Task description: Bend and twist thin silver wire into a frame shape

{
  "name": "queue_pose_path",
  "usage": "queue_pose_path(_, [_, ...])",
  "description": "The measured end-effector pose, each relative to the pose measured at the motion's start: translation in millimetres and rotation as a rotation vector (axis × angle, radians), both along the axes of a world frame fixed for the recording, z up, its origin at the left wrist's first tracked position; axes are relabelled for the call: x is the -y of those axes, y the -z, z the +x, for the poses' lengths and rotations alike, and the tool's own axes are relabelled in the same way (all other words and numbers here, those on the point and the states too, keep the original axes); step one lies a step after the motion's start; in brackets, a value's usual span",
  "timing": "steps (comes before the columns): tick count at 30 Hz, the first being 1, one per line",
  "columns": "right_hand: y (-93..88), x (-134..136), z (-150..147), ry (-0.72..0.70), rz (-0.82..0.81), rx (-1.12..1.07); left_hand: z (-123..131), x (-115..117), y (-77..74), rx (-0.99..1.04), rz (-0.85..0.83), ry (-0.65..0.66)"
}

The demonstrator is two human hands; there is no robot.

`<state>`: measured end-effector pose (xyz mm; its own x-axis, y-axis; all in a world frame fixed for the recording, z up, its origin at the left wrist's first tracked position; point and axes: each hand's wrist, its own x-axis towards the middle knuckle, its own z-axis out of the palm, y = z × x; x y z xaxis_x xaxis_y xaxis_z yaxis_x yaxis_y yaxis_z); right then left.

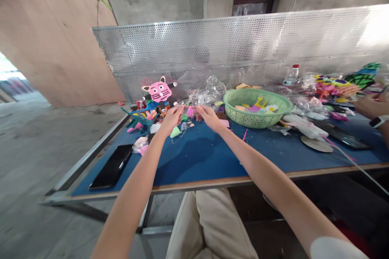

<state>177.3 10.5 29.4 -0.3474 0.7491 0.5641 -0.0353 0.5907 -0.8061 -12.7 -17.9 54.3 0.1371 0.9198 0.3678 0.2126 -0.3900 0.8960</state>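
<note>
Both my arms reach out over a blue table. My left hand and my right hand meet at a small pink foam piece, and the fingers of both pinch it from either side. Just below the hands lie a green foam shape and a bit of clear plastic wrap. A pink foam cat face stands behind my left hand among a heap of coloured foam parts.
A green plastic basket with foam bits stands to the right. A black phone lies at the table's left front. Clear bags and a glue gun clutter the right side, where another person's arm with a watch works. A perforated metal screen backs the table.
</note>
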Motion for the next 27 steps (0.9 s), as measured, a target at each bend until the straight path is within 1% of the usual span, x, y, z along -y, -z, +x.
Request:
queue_pose_path(3, [4.8,3.6,1.4,0.058,0.009,-0.018,0.6,1.8,0.3,-0.174,0.089,-0.047])
queue_pose_path(5, [7.0,4.2,3.6,0.053,0.0,-0.022,2.0,4.3,-2.1,-0.277,0.162,-0.089])
queue_pose_path(7, [6.7,4.0,5.4,0.048,0.0,-0.044,3.5,7.9,-5.6,-0.346,0.216,-0.126])
queue_pose_path(10, [3.6,2.2,9.6,0.065,0.023,-0.116,4.5,13.7,-9.4,-0.449,0.249,-0.155])
queue_pose_path(13, [0.9,-1.1,18.5,0.016,-0.01,-0.138,2.6,18.1,-10.0,-0.557,0.276,-0.169])
queue_pose_path(16, [1.0,-4.1,29.2,-0.034,-0.089,-0.102,-2.5,20.3,-8.5,-0.665,0.352,-0.186])
queue_pose_path(19, [4.0,-5.6,35.2,-0.048,-0.139,-0.063,-9.3,20.8,-5.2,-0.796,0.425,-0.241])
queue_pose_path(23, [9.6,-5.3,34.1,-0.065,-0.142,0.015,-15.7,19.7,0.3,-0.864,0.447,-0.313])
queue_pose_path(27, [13.7,-4.1,30.7,-0.052,-0.105,0.044,-17.2,20.2,2.6,-0.877,0.441,-0.315])
